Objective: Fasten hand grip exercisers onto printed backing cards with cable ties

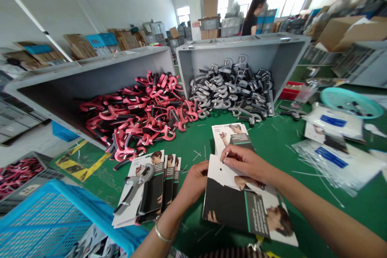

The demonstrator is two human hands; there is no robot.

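Note:
A printed cardboard card (227, 197) with a small punched hole lies tilted in front of me, showing a dark panel and a photo of a person. My left hand (197, 181) is closed on its left edge, the fingertips partly hidden behind it. At the top edge, beside the hole, my right hand (243, 164) pinches the card between thumb and fingers; whether something thin is also in that pinch I cannot make out. Behind it lies a pile of similar cards (230, 133). To the left, a grey hand gripper (144, 189) rests on several overlapping cards (127, 209).
Tipped grey crates hold red hand grippers (151, 109) and grey hand grippers (225, 84). White cable ties (323, 169) and plastic bags (335, 123) lie at right, near a turquoise tray (352, 98). A blue basket (69, 205) stands front left. Another person (252, 18) is behind the crates.

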